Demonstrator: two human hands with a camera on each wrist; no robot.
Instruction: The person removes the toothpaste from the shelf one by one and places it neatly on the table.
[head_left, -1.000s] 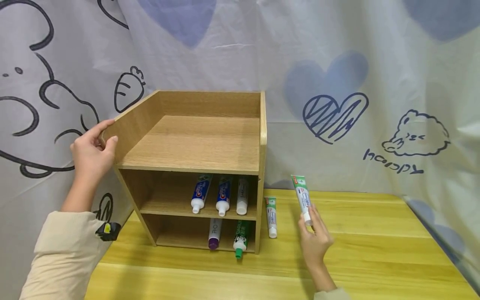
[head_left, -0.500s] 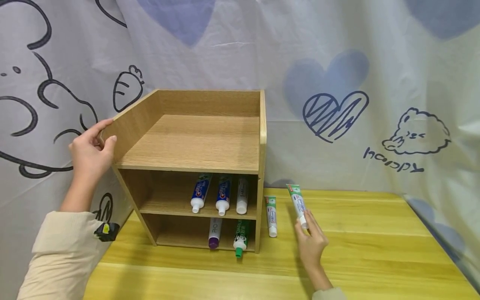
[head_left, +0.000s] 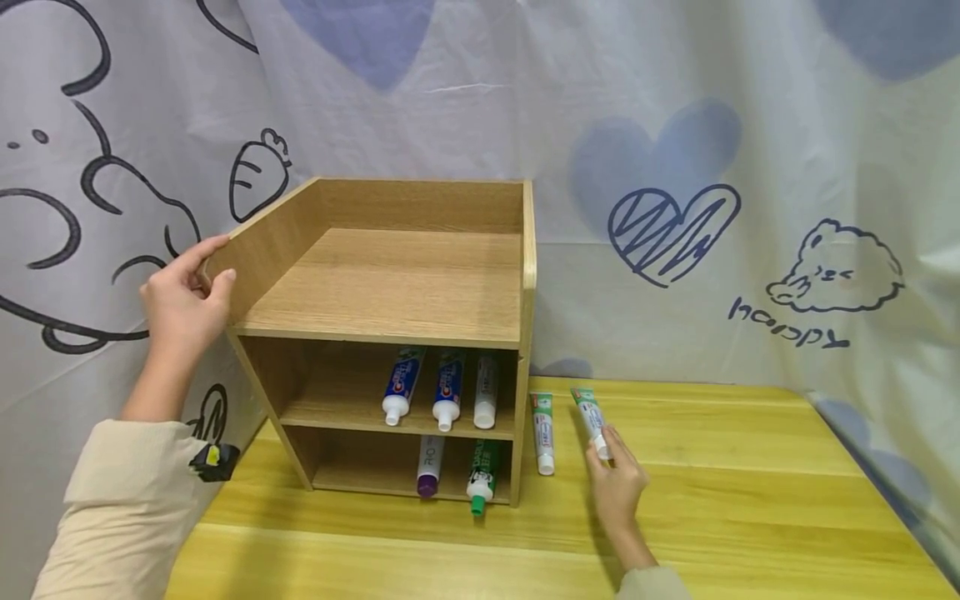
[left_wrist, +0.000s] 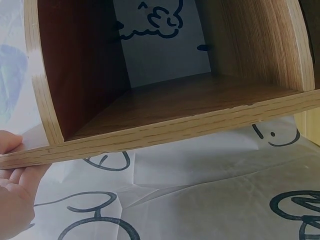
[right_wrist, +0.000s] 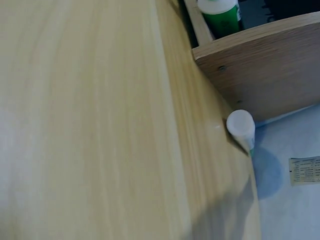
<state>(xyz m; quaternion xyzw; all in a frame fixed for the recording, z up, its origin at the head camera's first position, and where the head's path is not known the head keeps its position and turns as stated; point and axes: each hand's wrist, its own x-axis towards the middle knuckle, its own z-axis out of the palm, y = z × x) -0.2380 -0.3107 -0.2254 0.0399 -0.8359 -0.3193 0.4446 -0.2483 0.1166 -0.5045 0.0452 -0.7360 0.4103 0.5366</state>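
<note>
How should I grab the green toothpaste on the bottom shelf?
I'd probably pinch its green cap, coming from the front: that end pokes past the front edge of the shelf, while the green tube runs back under the middle board.

The shelf unit (head_left: 405, 287), left of centre, is of wood-look board, fine-grained and matt; the desk (head_left: 750, 500), lower frame, shows smooth wood grain with a slight gloss. Tubes (head_left: 450, 383) near the centre appear smooth, with plastic caps (head_left: 427, 486). The backdrop (head_left: 555, 100), upper frame, is creased sheeting with a faint sheen; the sleeve (head_left: 120, 508), lower left, is matt cloth.
</note>
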